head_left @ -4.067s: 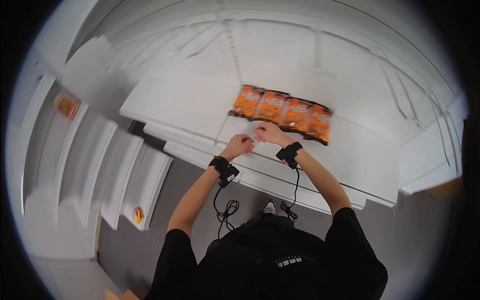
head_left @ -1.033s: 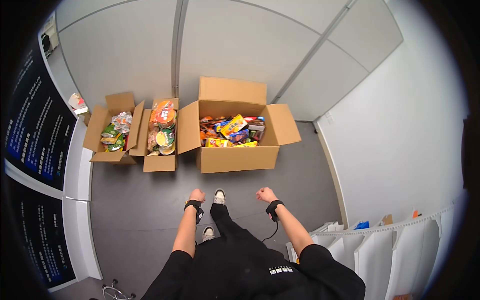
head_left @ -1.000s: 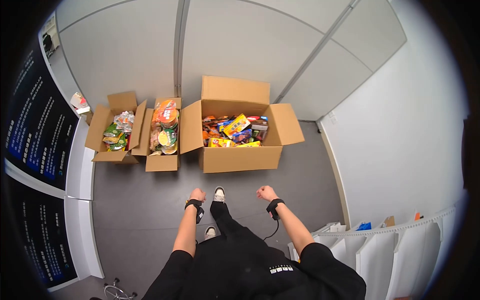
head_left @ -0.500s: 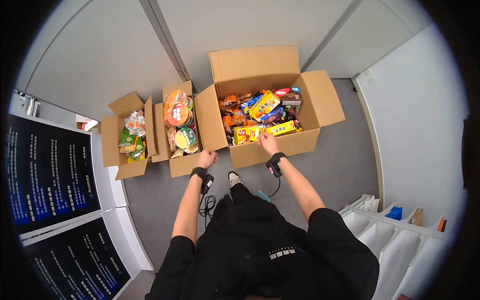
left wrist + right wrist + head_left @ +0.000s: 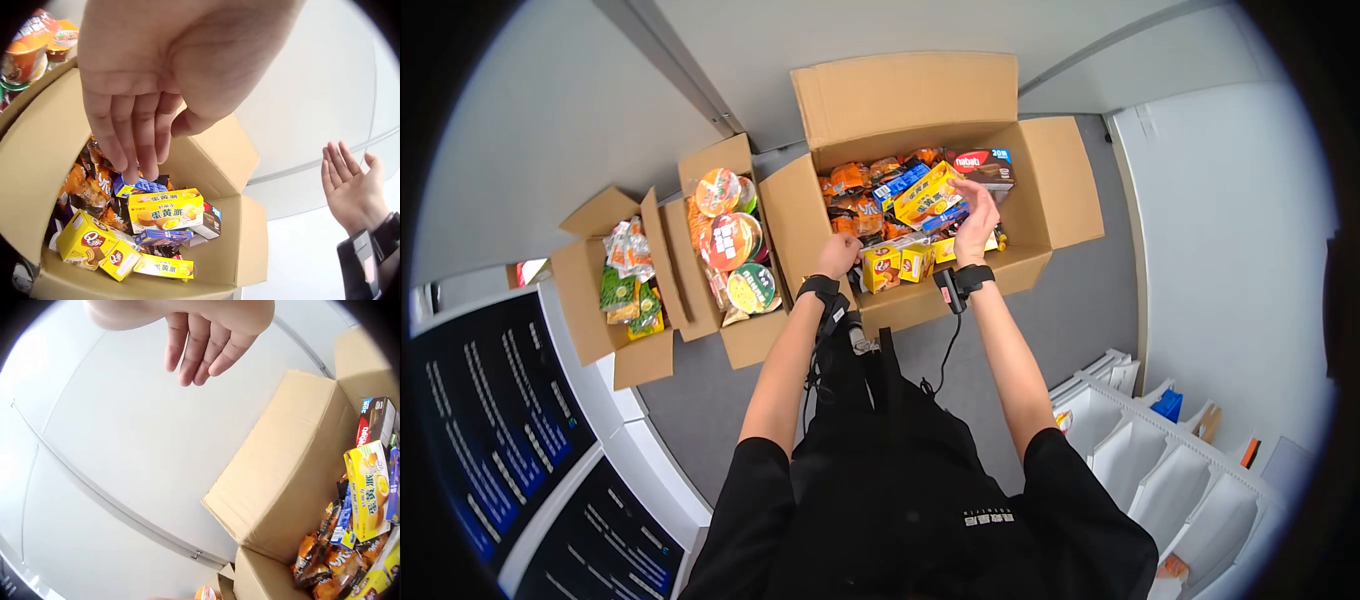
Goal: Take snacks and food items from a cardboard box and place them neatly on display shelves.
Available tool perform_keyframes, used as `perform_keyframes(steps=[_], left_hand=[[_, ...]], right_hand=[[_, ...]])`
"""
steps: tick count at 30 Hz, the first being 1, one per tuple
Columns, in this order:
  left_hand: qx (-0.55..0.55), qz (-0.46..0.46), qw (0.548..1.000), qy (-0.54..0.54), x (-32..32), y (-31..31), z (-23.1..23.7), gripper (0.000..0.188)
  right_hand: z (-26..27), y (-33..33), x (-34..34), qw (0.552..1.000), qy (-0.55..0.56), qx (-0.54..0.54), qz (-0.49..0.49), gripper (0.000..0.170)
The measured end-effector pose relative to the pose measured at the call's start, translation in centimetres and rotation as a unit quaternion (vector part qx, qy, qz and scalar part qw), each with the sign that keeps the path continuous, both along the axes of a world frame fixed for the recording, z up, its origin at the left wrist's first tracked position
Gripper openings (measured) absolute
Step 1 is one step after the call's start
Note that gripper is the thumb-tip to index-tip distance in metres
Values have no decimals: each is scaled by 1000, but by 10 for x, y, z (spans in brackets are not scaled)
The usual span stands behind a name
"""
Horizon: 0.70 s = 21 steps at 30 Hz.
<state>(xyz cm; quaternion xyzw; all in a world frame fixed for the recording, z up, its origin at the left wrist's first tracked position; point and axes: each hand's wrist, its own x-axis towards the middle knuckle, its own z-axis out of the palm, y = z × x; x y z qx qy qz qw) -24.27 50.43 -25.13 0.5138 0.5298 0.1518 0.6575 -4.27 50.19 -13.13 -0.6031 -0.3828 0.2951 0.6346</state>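
A large cardboard box (image 5: 960, 298) holds yellow boxes (image 5: 927, 197), orange snack bags (image 5: 850, 178) and a dark nabati box (image 5: 983, 166). My left hand (image 5: 838, 257) is over its near left edge, beside a small yellow box (image 5: 882, 270); in the left wrist view that hand (image 5: 169, 69) shows loosely extended fingers and holds nothing. My right hand (image 5: 977, 222) is above the box's right part, fingers extended and empty. The left wrist view shows the right hand (image 5: 355, 190) palm up, and the right wrist view shows its fingers relaxed (image 5: 195, 350).
Left of the large box stand a carton with cup noodles (image 5: 731, 241) and a smaller carton with green and orange packets (image 5: 630, 250). A white rack (image 5: 1128, 455) stands at the lower right, dark display panels (image 5: 490, 420) at the left. A grey partition rises behind the boxes.
The view has turned from a white shelf with orange bags to the cartons, which now appear closer. Both hands have moved forward, from above the floor to over the large box.
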Motion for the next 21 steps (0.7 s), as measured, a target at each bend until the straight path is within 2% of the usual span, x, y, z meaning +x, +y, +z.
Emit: perform_keyframes(steps=[2, 6, 8, 10, 13, 18, 20, 21], left_hand=[[-14, -5, 1000, -12, 10, 24, -16, 17], [12, -10, 999, 31, 12, 69, -63, 17], [113, -27, 991, 68, 17, 86, -95, 17], [117, -31, 990, 78, 21, 104, -111, 17], [40, -15, 996, 72, 28, 125, -128, 18], [24, -42, 994, 96, 33, 143, -156, 20], [68, -65, 989, 113, 38, 147, -177, 20], [41, -48, 994, 84, 44, 150, -176, 20]], right_hand=[[-7, 25, 1, 1000, -9, 13, -13, 37], [-49, 57, -2, 998, 46, 11, -49, 38], [-75, 76, 3, 997, 44, -20, -58, 35], [-103, 95, 3, 996, -59, -44, -47, 32], [-154, 111, -2, 995, -54, -80, -3, 26], [-243, 132, -17, 988, -81, -130, 32, 17], [-263, 141, -21, 977, -143, -129, 88, 14], [-281, 145, -24, 978, -134, -120, 107, 11]])
